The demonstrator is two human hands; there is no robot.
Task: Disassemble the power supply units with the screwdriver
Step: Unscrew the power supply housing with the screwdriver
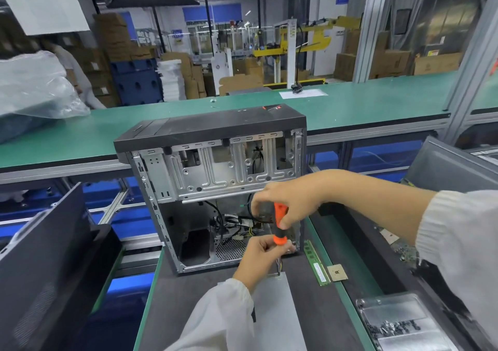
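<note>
1. We're mid-step on the case (215, 178), open side facing us, standing on the dark bench (194, 310). Both hands work at its lower right corner, roughly five o'clock on the opening.
2. Our right hand (285, 202) curls round the orange screwdriver (280, 226) handle, fingers wrapped tight, tool pointing down.
3. Our left hand (261, 253) comes up from six o'clock and pinches at the handle's lower end; what else it holds we can't tell, since the tip is hidden behind the fingers.
4. Our read: we're seating the bit on a fastener near that corner. The next move calls for a square, steady press before turning, so the bit doesn't slip.
5. The power supply itself we can't pick out for sure; loose black cables (229, 221) and a perforated grille (229, 249) sit low inside the case.
6. Textures: stamped bare-metal frame with ribs and holes, matte black plastic top, glossy orange grip.
7. At three o'clock of the case lie a green memory stick (319, 267) and a small square chip (336, 272); at four o'clock, a clear tray (390, 310) of dark screws.
</note>
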